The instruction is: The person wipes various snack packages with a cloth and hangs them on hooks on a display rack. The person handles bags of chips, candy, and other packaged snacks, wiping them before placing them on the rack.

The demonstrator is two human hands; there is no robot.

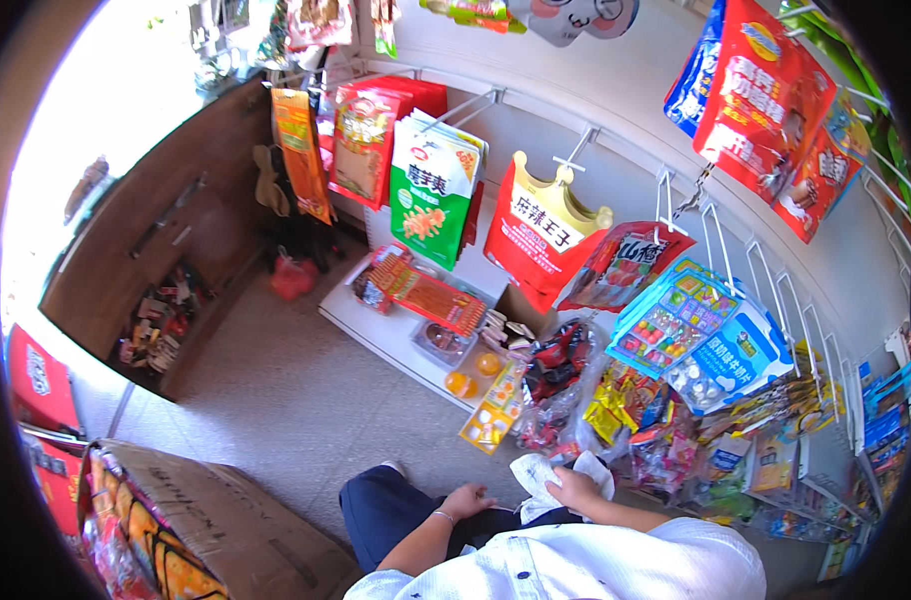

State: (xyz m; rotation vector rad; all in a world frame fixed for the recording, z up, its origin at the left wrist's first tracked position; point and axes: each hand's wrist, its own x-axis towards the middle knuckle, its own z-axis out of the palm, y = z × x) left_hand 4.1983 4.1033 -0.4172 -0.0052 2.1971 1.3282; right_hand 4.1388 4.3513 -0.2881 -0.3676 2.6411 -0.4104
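A crumpled white cloth [532,474] is bunched in my right hand [575,491], low in front of my body. My left hand [467,501] is beside my dark trousers, its fingers loosely curled and apart, with nothing seen in it. Ahead of both hands, the low white shelf [365,322] bears a red-orange snack packet [429,292], a clear plastic tub [442,343], two orange round items [461,385] and a yellow-and-white packet [493,412]. Clear bags of dark red wrapped snacks [557,367] lie nearest the cloth.
Snack pouches hang from wall hooks above the shelf, among them a green-and-white pouch [433,195] and a red one with a crown-shaped top [542,232]. A large cardboard box [223,517] stands at lower left, a brown wooden counter [163,210] at upper left. Packaged sweets [665,442] crowd the right.
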